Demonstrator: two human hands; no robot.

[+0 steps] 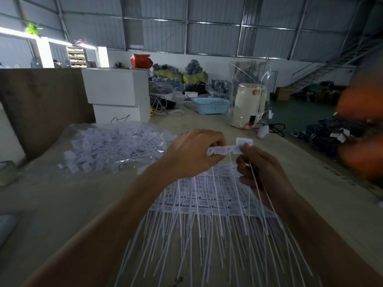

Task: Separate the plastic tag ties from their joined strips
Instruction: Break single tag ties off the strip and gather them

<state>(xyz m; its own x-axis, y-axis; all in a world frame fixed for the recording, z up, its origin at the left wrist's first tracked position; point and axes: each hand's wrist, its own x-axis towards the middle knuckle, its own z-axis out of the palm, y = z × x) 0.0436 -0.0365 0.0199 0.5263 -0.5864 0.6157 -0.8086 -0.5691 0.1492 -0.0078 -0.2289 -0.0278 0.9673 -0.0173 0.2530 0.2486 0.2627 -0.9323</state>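
Left hand (193, 153) is gripping a joined strip (222, 150) above the table (62, 199). Right hand (261, 168) is pinching one tie (244, 142) at its end; loose strips (207, 195) are lying beneath.

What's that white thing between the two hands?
In the head view, a short white plastic strip of joined tag ties spans the gap; the left hand grips one end, the right hand pinches the other.

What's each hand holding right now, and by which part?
Left hand grips the white plastic joined strip of tag ties by its left end. Right hand pinches the end tag at the strip's right end, one thin tail running down across its palm.
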